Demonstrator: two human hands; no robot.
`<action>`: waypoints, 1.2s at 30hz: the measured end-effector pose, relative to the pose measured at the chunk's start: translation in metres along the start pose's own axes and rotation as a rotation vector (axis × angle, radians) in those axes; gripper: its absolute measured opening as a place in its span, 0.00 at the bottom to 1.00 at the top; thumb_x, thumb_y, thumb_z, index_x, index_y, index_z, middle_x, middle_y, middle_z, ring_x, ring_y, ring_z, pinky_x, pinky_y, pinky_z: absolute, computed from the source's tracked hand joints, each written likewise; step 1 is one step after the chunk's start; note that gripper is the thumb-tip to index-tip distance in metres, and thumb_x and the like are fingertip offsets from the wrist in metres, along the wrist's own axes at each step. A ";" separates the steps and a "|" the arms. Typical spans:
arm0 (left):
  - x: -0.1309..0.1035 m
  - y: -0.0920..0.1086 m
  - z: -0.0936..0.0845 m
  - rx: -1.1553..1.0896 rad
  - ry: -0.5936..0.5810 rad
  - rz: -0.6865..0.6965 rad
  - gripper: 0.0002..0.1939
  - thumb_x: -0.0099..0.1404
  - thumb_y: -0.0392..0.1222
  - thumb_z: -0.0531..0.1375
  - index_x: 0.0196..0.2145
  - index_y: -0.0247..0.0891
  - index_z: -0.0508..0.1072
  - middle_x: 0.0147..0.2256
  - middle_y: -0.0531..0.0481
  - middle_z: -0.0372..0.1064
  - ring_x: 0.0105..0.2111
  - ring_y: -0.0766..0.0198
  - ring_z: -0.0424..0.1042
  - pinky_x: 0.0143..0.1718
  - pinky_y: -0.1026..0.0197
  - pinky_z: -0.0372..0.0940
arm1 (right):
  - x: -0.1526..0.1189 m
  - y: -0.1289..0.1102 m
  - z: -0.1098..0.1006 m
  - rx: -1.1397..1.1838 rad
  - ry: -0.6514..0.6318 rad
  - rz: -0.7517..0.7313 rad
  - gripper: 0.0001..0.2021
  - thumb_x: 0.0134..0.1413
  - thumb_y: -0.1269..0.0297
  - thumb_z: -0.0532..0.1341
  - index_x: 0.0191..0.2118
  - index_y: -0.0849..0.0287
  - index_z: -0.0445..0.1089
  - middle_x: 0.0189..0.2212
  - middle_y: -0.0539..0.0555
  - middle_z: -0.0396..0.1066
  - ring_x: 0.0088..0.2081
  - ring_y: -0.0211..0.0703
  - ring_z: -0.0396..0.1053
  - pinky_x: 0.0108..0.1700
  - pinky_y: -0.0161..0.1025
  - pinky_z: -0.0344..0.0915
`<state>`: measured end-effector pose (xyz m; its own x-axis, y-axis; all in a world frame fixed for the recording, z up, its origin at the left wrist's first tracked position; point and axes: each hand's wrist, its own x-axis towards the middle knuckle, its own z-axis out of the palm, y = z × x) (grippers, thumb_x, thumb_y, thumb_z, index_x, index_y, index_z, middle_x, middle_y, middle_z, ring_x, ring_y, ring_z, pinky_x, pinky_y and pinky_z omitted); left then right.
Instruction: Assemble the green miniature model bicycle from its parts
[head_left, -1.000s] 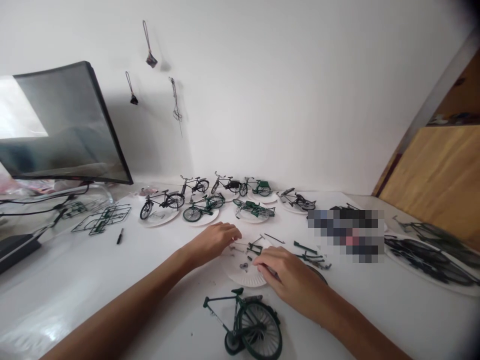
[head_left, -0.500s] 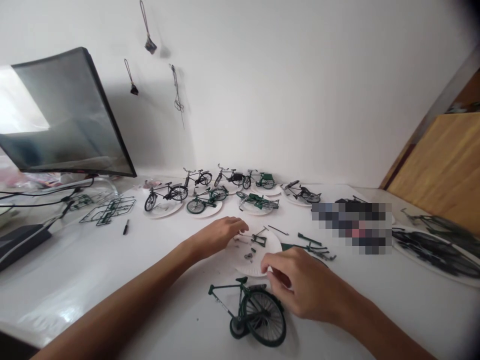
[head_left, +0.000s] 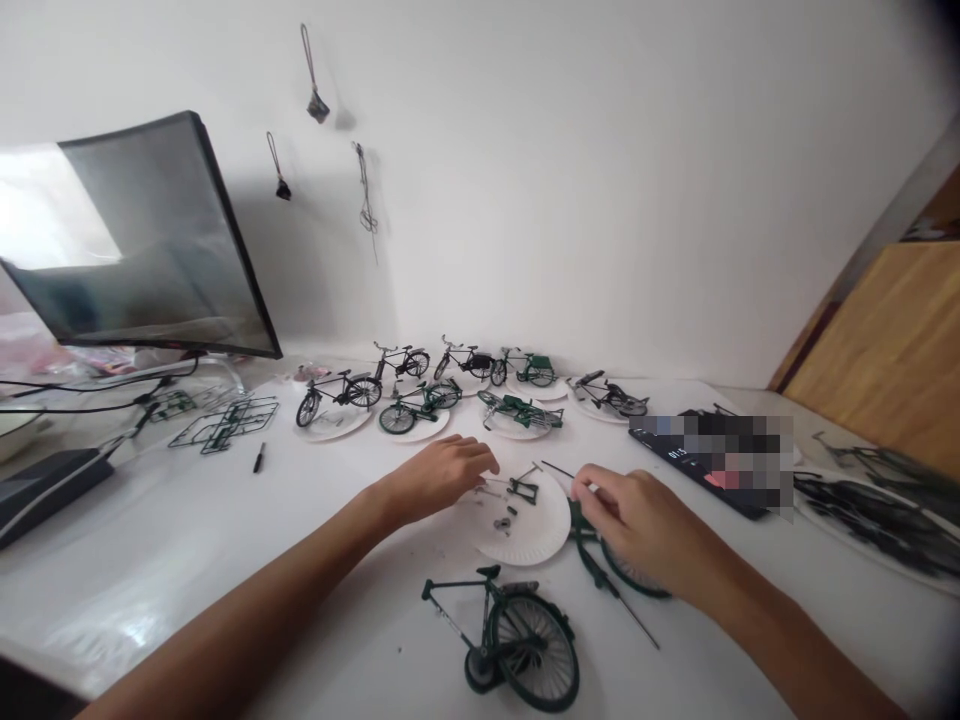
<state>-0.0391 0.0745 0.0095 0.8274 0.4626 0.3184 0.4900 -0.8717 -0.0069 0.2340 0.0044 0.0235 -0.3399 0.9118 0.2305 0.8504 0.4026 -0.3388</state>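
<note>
My left hand (head_left: pixel 446 475) hovers over the left edge of a white paper plate (head_left: pixel 540 545), its fingers loosely bent and nothing visible in them. On the plate lie a small green frame part (head_left: pixel 523 490), a small grey part (head_left: pixel 502 524) and thin pieces. At the plate's right, my right hand (head_left: pixel 626 510) pinches at the near end of a thin dark rod (head_left: pixel 555 468); its fingertips hide that end. A green model bicycle (head_left: pixel 517 640) without handlebar or front wheel lies in front of me. Under my right hand, a green bicycle part with a wheel (head_left: pixel 641 580) is partly hidden.
Several model bicycles (head_left: pixel 339 395) stand or lie on plates along the wall. A phone (head_left: pixel 694 468) and a plate of dark parts (head_left: pixel 892 520) are at the right. At the left are green sprues (head_left: pixel 229 425), a small black tool (head_left: pixel 259 458) and a monitor (head_left: pixel 150 230).
My right hand has moved away from me, from the plate's near right edge to the dark rod's end. My left hand has stayed by the plate. The view has shifted slightly.
</note>
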 end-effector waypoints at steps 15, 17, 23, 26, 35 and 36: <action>0.000 0.011 0.005 0.069 -0.042 0.019 0.06 0.73 0.38 0.57 0.43 0.36 0.74 0.40 0.48 0.76 0.42 0.58 0.72 0.45 0.56 0.63 | 0.000 -0.009 0.005 -0.033 -0.072 0.101 0.14 0.66 0.60 0.51 0.31 0.55 0.68 0.19 0.49 0.63 0.23 0.41 0.56 0.27 0.37 0.47; 0.000 0.009 0.008 0.070 -0.036 -0.003 0.06 0.72 0.39 0.59 0.42 0.37 0.75 0.40 0.49 0.76 0.41 0.58 0.73 0.45 0.56 0.63 | 0.000 -0.013 0.005 -0.017 -0.080 0.098 0.14 0.66 0.62 0.51 0.30 0.55 0.68 0.19 0.49 0.62 0.23 0.41 0.56 0.27 0.37 0.47; 0.000 0.006 0.015 0.065 0.020 -0.103 0.08 0.74 0.38 0.56 0.47 0.36 0.73 0.42 0.47 0.76 0.42 0.58 0.74 0.44 0.56 0.64 | 0.001 -0.012 0.009 -0.025 -0.055 0.059 0.14 0.67 0.62 0.51 0.32 0.55 0.69 0.20 0.49 0.65 0.25 0.41 0.60 0.29 0.36 0.50; 0.000 0.006 0.018 0.059 0.035 -0.119 0.08 0.74 0.37 0.56 0.48 0.36 0.73 0.43 0.47 0.76 0.43 0.59 0.74 0.45 0.56 0.64 | 0.001 -0.010 0.013 -0.038 -0.038 0.025 0.13 0.67 0.63 0.51 0.34 0.55 0.71 0.20 0.49 0.66 0.24 0.41 0.62 0.29 0.36 0.50; 0.019 0.003 0.034 0.020 0.032 -0.095 0.06 0.71 0.34 0.58 0.45 0.35 0.74 0.40 0.46 0.77 0.41 0.57 0.75 0.47 0.55 0.65 | 0.006 -0.030 0.015 -0.074 -0.015 -0.058 0.11 0.66 0.67 0.53 0.34 0.57 0.72 0.19 0.48 0.65 0.22 0.38 0.60 0.28 0.36 0.50; 0.020 0.002 0.034 0.010 0.036 -0.093 0.07 0.71 0.33 0.58 0.46 0.34 0.74 0.40 0.45 0.77 0.41 0.57 0.75 0.48 0.54 0.65 | 0.007 -0.032 0.016 -0.071 0.001 -0.077 0.11 0.66 0.67 0.54 0.34 0.57 0.72 0.19 0.48 0.65 0.22 0.38 0.59 0.28 0.36 0.50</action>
<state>-0.0125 0.0871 -0.0164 0.7678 0.5355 0.3517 0.5674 -0.8233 0.0151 0.1983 -0.0008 0.0215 -0.4051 0.8782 0.2542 0.8479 0.4649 -0.2549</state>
